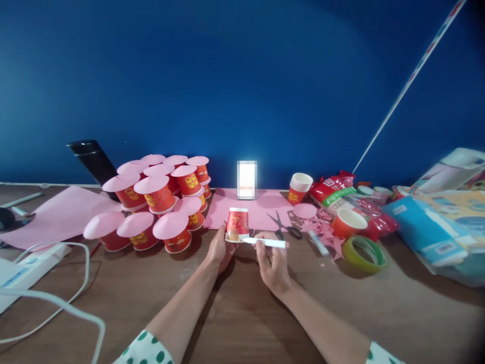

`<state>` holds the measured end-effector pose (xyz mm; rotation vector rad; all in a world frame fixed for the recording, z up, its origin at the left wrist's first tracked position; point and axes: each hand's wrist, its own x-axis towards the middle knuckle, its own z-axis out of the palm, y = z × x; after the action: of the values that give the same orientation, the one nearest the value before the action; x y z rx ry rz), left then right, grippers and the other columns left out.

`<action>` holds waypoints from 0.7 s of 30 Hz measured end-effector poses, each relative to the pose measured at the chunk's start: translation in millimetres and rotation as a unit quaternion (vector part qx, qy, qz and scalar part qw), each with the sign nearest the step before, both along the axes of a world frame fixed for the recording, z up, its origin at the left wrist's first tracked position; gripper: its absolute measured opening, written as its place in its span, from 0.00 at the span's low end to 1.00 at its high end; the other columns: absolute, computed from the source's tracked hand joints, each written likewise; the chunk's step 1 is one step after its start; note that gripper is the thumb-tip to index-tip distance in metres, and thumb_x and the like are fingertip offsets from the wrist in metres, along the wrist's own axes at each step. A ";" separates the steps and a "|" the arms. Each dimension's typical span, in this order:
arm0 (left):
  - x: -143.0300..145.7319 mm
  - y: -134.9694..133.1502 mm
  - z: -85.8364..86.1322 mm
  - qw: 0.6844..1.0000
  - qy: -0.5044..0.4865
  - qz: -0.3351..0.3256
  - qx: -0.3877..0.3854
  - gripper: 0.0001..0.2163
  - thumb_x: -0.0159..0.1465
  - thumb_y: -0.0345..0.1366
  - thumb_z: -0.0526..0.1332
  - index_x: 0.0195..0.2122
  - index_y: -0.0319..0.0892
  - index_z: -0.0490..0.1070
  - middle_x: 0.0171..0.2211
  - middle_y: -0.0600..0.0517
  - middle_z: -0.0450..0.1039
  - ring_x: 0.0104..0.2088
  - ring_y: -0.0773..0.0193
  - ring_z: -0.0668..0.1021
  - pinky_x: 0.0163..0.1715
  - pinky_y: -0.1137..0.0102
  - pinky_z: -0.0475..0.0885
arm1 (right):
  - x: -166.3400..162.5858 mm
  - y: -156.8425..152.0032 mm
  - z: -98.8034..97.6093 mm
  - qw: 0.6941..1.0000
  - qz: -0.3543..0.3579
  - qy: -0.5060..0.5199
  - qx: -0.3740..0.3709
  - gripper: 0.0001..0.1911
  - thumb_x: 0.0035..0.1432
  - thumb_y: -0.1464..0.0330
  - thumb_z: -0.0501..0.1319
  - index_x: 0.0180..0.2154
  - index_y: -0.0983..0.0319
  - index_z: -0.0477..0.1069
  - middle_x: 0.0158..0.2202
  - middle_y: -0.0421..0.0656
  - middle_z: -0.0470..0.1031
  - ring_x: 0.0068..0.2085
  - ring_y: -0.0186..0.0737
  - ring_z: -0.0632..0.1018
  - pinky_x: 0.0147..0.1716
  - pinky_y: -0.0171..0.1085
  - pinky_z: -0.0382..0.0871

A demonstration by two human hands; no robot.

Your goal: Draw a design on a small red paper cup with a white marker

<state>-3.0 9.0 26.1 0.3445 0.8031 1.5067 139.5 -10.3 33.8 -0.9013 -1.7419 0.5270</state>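
Red paper cup (238, 222) grasped by its side in the left hand (217, 247), over the desk (242, 313) at the near edge of a pink paper sheet (261, 202). White pen (271, 243) pinched in the right hand (272, 263), tip at the cup's lower edge; contact too small to tell. Apparently marking or dabbing there; calling for a steady cup and a light, guided tip. Further out, leftward: red cups (179, 242) under pink paper discs (170, 225); rightward: scissors (281, 228) and a loose pink disc (305, 211).

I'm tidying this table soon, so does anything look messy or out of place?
Yes: jagged pink scraps are strewn between the scissors and the tape roll, some overlapping, which looks messy. The scissors also lie open.
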 end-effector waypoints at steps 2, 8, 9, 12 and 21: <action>0.0 0.6 -1.1 1.000 -0.001 -0.009 0.008 0.14 0.64 0.41 0.56 0.35 0.35 0.73 0.29 0.47 0.78 0.29 0.63 0.78 0.36 0.69 0.71 | 0.5 1.1 -0.9 1.000 0.000 0.003 -0.003 0.09 0.64 0.68 0.50 0.32 0.61 0.65 0.28 0.44 0.71 0.27 0.36 0.72 0.27 0.35 0.65; -0.4 2.3 -5.0 1.000 -0.002 -0.012 0.014 0.15 0.64 0.42 0.55 0.35 0.35 0.73 0.30 0.47 0.77 0.31 0.62 0.79 0.38 0.68 0.71 | 1.6 3.1 -2.2 1.000 0.002 0.003 -0.012 0.10 0.65 0.67 0.49 0.32 0.61 0.65 0.27 0.42 0.70 0.26 0.36 0.71 0.26 0.34 0.64; -0.4 2.1 -4.9 1.000 -0.002 -0.014 0.013 0.15 0.64 0.43 0.55 0.35 0.35 0.73 0.30 0.47 0.77 0.30 0.62 0.78 0.37 0.68 0.71 | 1.7 2.9 -2.0 1.000 0.002 0.003 -0.012 0.10 0.65 0.68 0.49 0.32 0.61 0.65 0.27 0.42 0.69 0.26 0.35 0.70 0.26 0.34 0.64; -0.2 1.0 -3.2 1.000 -0.004 0.002 -0.002 0.14 0.62 0.43 0.58 0.33 0.36 0.72 0.27 0.49 0.76 0.27 0.65 0.77 0.31 0.71 0.70 | 1.8 2.2 -1.2 1.000 -0.003 -0.002 -0.004 0.09 0.64 0.68 0.49 0.32 0.61 0.65 0.27 0.42 0.69 0.26 0.36 0.70 0.28 0.35 0.64; -0.3 0.1 -1.2 0.999 -0.010 0.029 -0.021 0.11 0.59 0.41 0.61 0.30 0.36 0.72 0.24 0.51 0.75 0.23 0.67 0.76 0.26 0.72 0.70 | 1.6 2.1 1.1 1.000 -0.010 -0.013 0.011 0.10 0.64 0.69 0.49 0.31 0.61 0.64 0.27 0.43 0.71 0.27 0.37 0.72 0.27 0.36 0.65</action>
<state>-3.3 9.1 24.9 0.2776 0.8342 1.5421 141.2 -8.2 34.9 -0.9129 -1.7573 0.4838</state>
